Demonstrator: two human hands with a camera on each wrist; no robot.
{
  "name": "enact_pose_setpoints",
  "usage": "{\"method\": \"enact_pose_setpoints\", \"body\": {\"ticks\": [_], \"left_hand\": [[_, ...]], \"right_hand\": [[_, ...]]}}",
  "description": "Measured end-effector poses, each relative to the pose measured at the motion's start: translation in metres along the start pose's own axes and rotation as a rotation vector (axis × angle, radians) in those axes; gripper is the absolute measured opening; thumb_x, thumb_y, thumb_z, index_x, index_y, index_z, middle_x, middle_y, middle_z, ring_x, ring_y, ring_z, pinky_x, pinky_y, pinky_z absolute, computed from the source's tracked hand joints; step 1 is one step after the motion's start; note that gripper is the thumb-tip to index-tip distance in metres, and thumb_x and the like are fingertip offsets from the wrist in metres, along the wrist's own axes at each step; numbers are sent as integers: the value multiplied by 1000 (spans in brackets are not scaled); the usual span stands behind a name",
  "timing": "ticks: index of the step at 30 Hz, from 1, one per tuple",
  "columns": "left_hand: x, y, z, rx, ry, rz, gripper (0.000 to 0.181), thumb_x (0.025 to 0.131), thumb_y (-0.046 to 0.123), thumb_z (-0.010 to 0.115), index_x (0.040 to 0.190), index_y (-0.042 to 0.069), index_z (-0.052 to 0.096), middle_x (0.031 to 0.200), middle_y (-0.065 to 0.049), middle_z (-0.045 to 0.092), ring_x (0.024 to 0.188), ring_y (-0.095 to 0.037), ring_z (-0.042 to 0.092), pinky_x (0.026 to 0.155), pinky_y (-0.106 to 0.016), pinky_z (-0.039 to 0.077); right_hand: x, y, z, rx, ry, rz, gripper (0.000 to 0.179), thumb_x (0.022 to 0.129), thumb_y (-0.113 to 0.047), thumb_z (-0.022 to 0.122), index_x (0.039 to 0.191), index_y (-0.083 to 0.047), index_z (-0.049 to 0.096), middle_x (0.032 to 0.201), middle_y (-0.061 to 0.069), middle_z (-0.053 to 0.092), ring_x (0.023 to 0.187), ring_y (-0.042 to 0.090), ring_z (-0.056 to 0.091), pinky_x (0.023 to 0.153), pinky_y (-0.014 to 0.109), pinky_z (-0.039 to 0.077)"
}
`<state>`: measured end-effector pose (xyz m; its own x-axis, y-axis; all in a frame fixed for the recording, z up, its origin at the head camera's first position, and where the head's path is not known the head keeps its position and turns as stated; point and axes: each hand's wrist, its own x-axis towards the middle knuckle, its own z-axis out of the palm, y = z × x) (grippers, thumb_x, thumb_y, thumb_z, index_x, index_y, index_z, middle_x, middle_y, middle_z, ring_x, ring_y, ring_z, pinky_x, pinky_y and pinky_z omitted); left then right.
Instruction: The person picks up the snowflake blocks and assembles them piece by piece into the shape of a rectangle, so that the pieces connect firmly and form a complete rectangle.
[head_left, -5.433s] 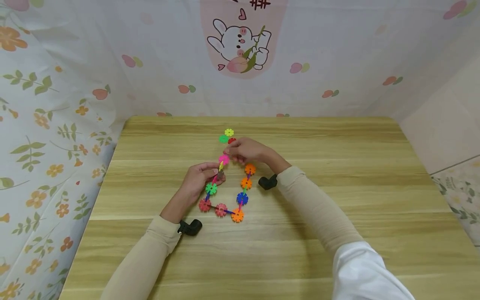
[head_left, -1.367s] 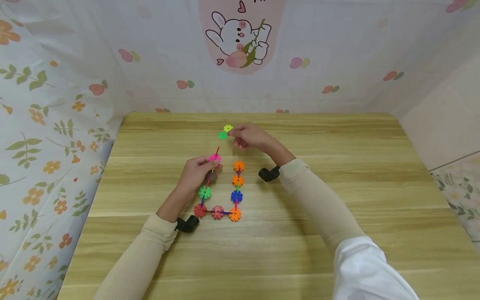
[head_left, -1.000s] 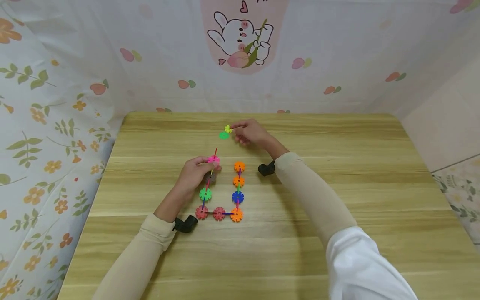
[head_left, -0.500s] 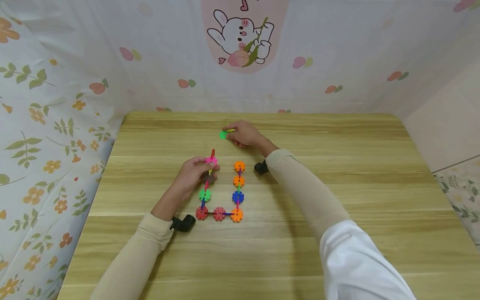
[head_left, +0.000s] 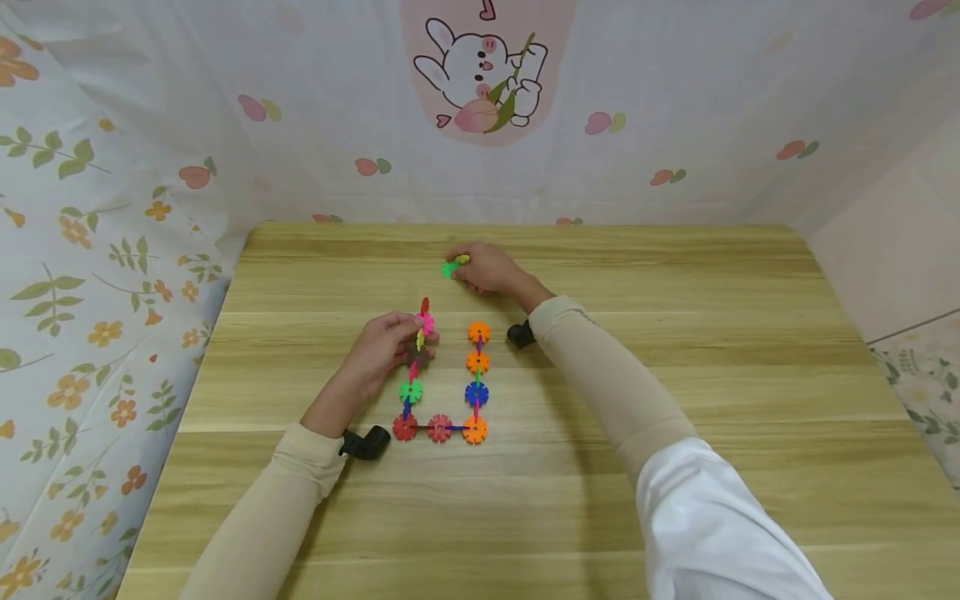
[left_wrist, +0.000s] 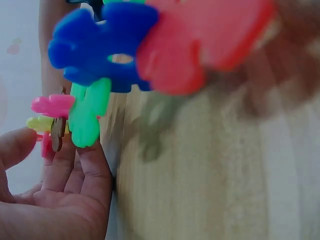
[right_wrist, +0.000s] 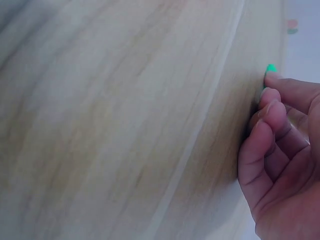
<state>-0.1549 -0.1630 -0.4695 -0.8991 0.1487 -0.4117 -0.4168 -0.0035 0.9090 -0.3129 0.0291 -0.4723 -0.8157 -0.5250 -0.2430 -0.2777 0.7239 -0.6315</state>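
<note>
My left hand [head_left: 372, 354] pinches the upper left end of a chain of plastic snowflake discs, at the pink disc [head_left: 427, 324]. A red disc [head_left: 425, 305] sticks up beyond it; a yellow one [head_left: 420, 340] and a brown disc [head_left: 417, 358] follow below. In the left wrist view the chain's light green disc [left_wrist: 86, 112] and blue disc [left_wrist: 102, 47] hang in front of the palm [left_wrist: 70, 210]. At the far side, my right hand [head_left: 486, 267] has its fingers curled around a tilted loose yellow disc [head_left: 463, 259], with fingertips on a bright green disc [head_left: 449, 270].
The chain's bottom row has two reddish discs [head_left: 439, 428] and an orange corner disc [head_left: 474, 430]. Its right side runs up past a blue disc [head_left: 476, 393] to an orange end disc [head_left: 478, 332]. A patterned cloth [head_left: 330, 125] hangs behind the wooden table [head_left: 675, 375].
The red disc, earlier loose near the far discs, now sits on the chain's left end. My right hand has reached back there, and the yellow disc has tipped up between its fingers.
</note>
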Motion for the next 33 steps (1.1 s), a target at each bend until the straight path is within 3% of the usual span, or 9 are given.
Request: {"method": "enact_pose_setpoints", "body": {"ticks": [10,21,27,33], "left_hand": [[-2,-3,-1,-16,43,13,22,104,20,47,115,4,56,101,-7,74,91,-20,71,78,-27,54],[-2,0,1,-100,89,6,15,103,17,47,109,6,55,96,-3,75,88,-13,68,71,-23,53],[1,2,5,-133,87,-4,11,102,18,50,101,7,53,91,1,75,79,-12,59,66,-21,50],[1,4,8,-136,75,8,11,103,16,49,104,6,52,95,-3,75,81,-13,64,70,-22,54]], "right_hand": [[-7,8,-5,174,-38,-22,20,95,-21,64,100,-6,52,62,6,56,49,15,48,47,24,39],[-31,6,-10,151,-56,-113,16,101,-18,54,111,-7,61,71,12,62,53,21,53,52,28,46],[-47,-1,-11,118,-31,-162,15,100,-19,56,107,-7,63,74,10,65,58,21,55,58,28,46],[-64,-6,-9,143,-30,-186,13,98,-15,58,99,-2,63,73,9,63,60,18,54,57,27,46]]}}
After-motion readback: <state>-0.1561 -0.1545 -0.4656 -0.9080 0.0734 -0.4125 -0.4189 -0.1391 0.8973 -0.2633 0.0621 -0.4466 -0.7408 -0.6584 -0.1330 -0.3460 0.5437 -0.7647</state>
